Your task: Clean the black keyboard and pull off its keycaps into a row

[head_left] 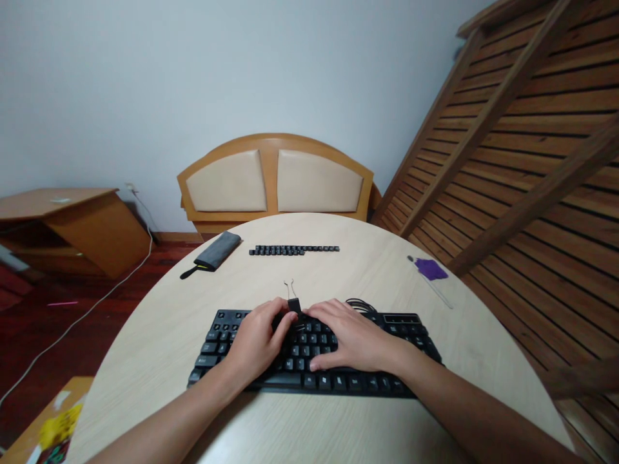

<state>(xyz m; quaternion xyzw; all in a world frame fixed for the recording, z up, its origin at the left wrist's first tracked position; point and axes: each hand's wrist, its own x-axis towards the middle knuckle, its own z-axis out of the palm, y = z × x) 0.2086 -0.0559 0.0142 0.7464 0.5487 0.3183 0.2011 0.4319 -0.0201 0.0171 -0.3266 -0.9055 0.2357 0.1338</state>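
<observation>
A black keyboard lies across the near part of the table, with keys gone from its upper left rows. Between the thumb and fingers of my left hand is a keycap puller with a black handle. Thin wire loops stick up from that handle, and another wire end points down at the keys. My right hand lies over the keyboard's middle, thumb and fingers apart; its index fingertip is close to the puller, and I cannot tell whether they touch. Removed keycaps stand in rows farther back.
A dark grey pouch with a strap lies at the table's left. On the right are a purple cloth and a thin wire tool. A coiled cable sits behind the keyboard. A wooden slatted panel leans at right.
</observation>
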